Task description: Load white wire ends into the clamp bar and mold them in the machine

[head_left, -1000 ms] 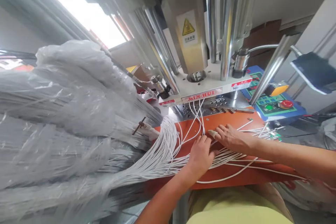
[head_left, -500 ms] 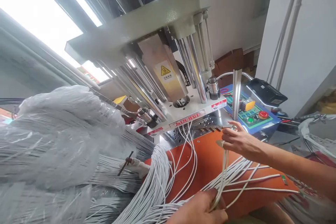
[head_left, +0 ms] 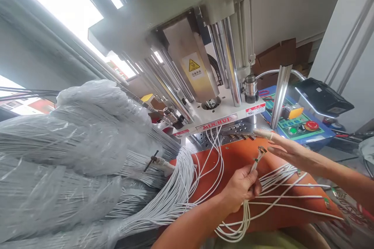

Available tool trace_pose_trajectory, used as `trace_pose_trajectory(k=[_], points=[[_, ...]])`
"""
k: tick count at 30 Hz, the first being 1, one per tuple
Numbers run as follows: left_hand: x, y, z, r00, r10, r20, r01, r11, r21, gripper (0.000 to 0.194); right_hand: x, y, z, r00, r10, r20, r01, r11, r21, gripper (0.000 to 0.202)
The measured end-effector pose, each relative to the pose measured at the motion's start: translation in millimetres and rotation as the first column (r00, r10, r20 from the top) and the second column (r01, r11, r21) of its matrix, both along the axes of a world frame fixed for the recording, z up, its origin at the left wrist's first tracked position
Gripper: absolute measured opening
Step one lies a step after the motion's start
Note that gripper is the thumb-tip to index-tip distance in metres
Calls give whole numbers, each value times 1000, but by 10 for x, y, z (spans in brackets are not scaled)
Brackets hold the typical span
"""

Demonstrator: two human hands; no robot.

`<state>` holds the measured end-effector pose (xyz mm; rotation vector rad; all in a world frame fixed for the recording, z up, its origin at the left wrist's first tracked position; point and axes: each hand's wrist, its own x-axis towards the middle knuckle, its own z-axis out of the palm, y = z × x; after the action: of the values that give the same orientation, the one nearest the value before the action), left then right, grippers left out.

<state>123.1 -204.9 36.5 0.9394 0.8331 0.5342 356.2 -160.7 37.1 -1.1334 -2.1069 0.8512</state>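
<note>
Near the centre-right of the frame, the left hand (head_left: 244, 184) is curled firmly round a small bunch of white cables (head_left: 247, 216), thumb pressed along them on the upper side and the other fingers folded beneath. The cables' end pieces (head_left: 262, 150) stick out past the thumb, tilted toward the upper right, with a bit of green showing just below the tips; the rest of the bunch drops from under the fist and loops round at the lower centre. To the right, the right hand (head_left: 282, 146) grips nothing that shows: its fingers are straight and parted, pointing left, one wearing a pale covering (head_left: 263, 134) at its end. Its lower fingertip lies just beside the held end pieces, and the covered finger reaches close to thin metal strips (head_left: 243, 137) at the machine's edge; whether either makes contact cannot be told. Under both hands spreads an orange surface (head_left: 238, 152), with more white cables (head_left: 277, 179) fanned across its right part, some ending in green pieces. A thick sheaf of cables (head_left: 184, 171) bends over its left edge, and a few strands run up beneath the plate (head_left: 217, 121) marked MIN-HUI in the middle. Plastic-wrapped bundles (head_left: 87, 124) fill the left of the frame; a blue control box (head_left: 317, 138) with a red button sits at the right.
</note>
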Motion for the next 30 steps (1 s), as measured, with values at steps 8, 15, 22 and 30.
trace_pose_trajectory(k=[8, 15, 22, 30], points=[[162, 150, -13, 998, 35, 43, -34, 999, -26, 42, -409, -177, 115, 953, 72, -294, -205, 868, -452, 56], [203, 309, -126, 957, 282, 64, -285, 958, 35, 32, -256, 155, -218, 985, -104, -135, 99, 994, -40, 48], [103, 429, -184, 927, 353, -124, -336, 931, 141, 30, -112, 829, -599, 778, -195, 597, 21, 958, 286, 35], [30, 436, -252, 917, 352, -187, -323, 931, 169, 26, -190, 654, -524, 676, -160, 719, 40, 983, 180, 25]])
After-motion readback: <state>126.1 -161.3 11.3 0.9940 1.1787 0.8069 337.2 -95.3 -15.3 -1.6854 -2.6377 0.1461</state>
